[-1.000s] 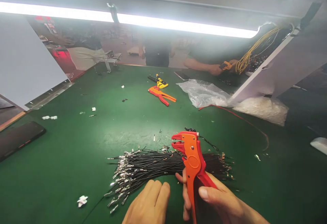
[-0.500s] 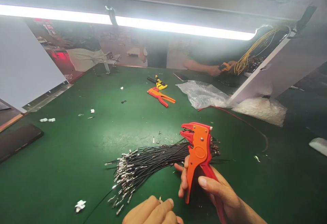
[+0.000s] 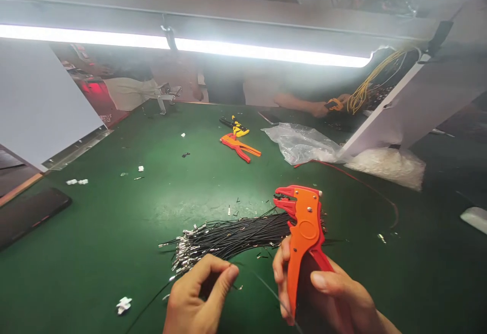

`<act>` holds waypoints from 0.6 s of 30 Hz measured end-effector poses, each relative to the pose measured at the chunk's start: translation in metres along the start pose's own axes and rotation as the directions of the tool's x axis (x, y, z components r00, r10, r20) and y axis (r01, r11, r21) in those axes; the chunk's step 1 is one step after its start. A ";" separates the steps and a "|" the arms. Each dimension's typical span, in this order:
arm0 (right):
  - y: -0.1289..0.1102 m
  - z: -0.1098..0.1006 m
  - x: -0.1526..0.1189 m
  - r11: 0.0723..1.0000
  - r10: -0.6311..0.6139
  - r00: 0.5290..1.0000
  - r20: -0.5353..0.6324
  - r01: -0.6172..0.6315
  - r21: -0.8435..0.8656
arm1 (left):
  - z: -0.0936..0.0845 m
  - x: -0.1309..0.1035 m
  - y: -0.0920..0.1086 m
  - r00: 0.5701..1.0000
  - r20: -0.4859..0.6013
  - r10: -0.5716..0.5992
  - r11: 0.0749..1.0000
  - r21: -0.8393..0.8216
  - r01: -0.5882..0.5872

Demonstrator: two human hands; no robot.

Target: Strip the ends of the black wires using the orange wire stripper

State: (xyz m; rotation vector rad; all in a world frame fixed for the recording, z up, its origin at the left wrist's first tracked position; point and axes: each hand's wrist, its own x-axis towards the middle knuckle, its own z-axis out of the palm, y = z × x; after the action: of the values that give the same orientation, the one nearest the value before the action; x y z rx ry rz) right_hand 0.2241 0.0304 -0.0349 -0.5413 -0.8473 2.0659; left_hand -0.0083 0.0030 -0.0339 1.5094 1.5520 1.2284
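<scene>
Bare left hand [image 3: 196,296], bare right hand [image 3: 344,291] (thumbnails [image 3: 318,280] visible)

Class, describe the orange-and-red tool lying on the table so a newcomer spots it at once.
On the green table, look beyond the black wires, to the left of the crumpled clear bag. The orange-and-red tool lies there. The neighbour just behind it is yellow and black; its lookalike is in the right hand.
</scene>
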 end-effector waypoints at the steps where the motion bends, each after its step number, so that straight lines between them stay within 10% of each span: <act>1: -0.001 0.001 -0.001 1.000 -0.002 1.000 0.001 0.002 -0.015 | 0.000 0.001 0.002 0.993 0.013 -0.117 0.990 -0.075 0.118; 5: 0.002 0.005 -0.005 0.996 0.075 0.997 0.018 -0.074 -0.042 | 0.005 0.003 0.007 0.896 0.192 -0.401 0.815 -0.372 0.444; 10: 0.024 0.001 -0.001 0.984 0.161 0.978 0.134 -0.168 0.049 | 0.012 0.005 0.008 0.816 0.343 -0.464 0.672 -0.464 0.577; 18: 0.043 -0.007 0.000 0.991 0.126 0.976 0.175 -0.131 0.014 | 0.008 0.010 0.004 0.924 0.156 -0.350 0.806 -0.452 0.382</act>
State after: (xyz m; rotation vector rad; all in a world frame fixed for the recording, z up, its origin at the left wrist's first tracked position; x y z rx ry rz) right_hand 0.2055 0.0134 -0.0710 -0.4161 -0.9058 2.2647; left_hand -0.0010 0.0142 -0.0309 0.8713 1.2919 1.2006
